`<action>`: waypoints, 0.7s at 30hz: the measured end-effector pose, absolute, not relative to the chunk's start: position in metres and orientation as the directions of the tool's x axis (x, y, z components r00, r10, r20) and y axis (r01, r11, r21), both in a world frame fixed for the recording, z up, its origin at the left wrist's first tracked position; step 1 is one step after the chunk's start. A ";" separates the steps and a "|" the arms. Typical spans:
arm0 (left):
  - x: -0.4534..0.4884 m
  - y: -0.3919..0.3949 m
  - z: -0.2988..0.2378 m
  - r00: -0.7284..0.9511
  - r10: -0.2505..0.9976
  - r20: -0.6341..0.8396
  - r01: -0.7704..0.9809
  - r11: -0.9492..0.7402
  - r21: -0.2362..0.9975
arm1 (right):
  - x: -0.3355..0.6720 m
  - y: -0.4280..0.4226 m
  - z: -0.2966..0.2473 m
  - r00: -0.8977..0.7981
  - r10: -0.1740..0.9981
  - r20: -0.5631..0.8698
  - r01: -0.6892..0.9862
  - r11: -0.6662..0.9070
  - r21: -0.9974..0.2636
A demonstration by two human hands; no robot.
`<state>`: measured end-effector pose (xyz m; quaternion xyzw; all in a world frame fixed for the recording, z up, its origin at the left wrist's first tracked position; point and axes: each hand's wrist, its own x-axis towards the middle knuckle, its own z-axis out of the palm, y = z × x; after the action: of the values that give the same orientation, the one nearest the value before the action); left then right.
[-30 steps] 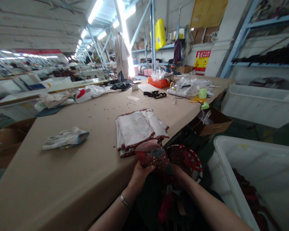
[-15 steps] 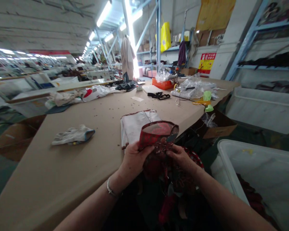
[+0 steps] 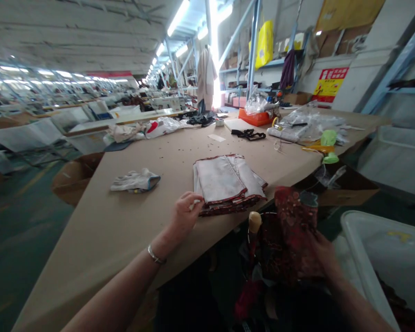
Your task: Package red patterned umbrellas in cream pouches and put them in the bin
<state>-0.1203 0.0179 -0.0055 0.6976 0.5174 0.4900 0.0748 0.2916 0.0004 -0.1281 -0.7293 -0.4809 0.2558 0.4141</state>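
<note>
A stack of folded cloth panels (image 3: 223, 179), pale on top with dark red patterned edges, lies near the table's front edge. My left hand (image 3: 186, 216) is at the stack's near left corner, thumb and fingers closed on the edge of a panel. To the right, beyond the table edge, my right hand (image 3: 324, 253) grips a dark red patterned fabric piece (image 3: 295, 221); its fingers are partly hidden by shadow and cloth. Below that piece, more dark red fabric and a pale wooden knob (image 3: 255, 222) show in the dim area by my lap.
A work glove (image 3: 134, 180) lies left on the brown-covered table (image 3: 141, 240). Farther back are a black strap (image 3: 248, 134), an orange tray (image 3: 252, 117), clear plastic bags (image 3: 307, 123) and a light green object (image 3: 329, 138). A white bin (image 3: 383, 240) stands at the right.
My hands have separated: the right has carried the red fabric piece down and right off the table, while the left has moved to the stack's corner. The view has turned left.
</note>
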 end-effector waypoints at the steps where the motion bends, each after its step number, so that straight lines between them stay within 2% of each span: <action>1: -0.120 0.020 -0.009 0.049 0.784 0.619 0.689 -0.475 0.548 | 0.293 -0.004 -0.150 0.415 0.910 -0.013 0.518 -0.248 -0.818; 5: -0.112 0.027 -0.015 0.250 0.776 0.579 0.820 -0.488 0.300 | 0.304 -0.017 -0.230 0.423 0.891 -0.162 0.570 -0.401 -0.717; 7: -0.108 0.030 -0.016 0.291 0.793 0.535 0.859 -0.462 0.219 | 0.312 -0.020 -0.258 0.433 0.876 -0.213 0.539 -0.441 -0.718; 10: -0.105 0.033 -0.015 0.313 0.823 0.475 0.888 -0.431 0.160 | 0.320 -0.021 -0.276 0.420 0.885 -0.200 0.522 -0.415 -0.745; 14: -0.103 0.037 -0.014 0.322 0.848 0.422 0.890 -0.423 0.170 | 0.314 -0.022 -0.260 0.360 0.913 -0.193 0.531 -0.371 -0.762; 16: -0.100 0.039 -0.012 0.293 0.859 0.420 0.899 -0.398 0.185 | 0.302 -0.022 -0.235 0.299 0.944 -0.142 0.520 -0.285 -0.805; 18: -0.095 0.042 -0.008 0.237 0.864 0.443 0.912 -0.356 0.206 | 0.283 -0.021 -0.196 0.289 0.957 -0.021 0.508 -0.172 -0.844; 20: -0.088 0.044 0.000 0.167 0.854 0.492 0.918 -0.317 0.239 | 0.255 -0.016 -0.142 0.269 0.946 0.180 0.512 0.018 -0.859; 21: -0.084 0.045 0.004 0.135 0.841 0.524 0.916 -0.307 0.257 | 0.238 -0.012 -0.112 0.209 0.923 0.323 0.528 0.171 -0.831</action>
<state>-0.0843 0.0446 0.0041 0.7508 0.5851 0.3001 -0.0626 0.2385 -0.0124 -0.1118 -0.6103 -0.5946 0.2048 0.4817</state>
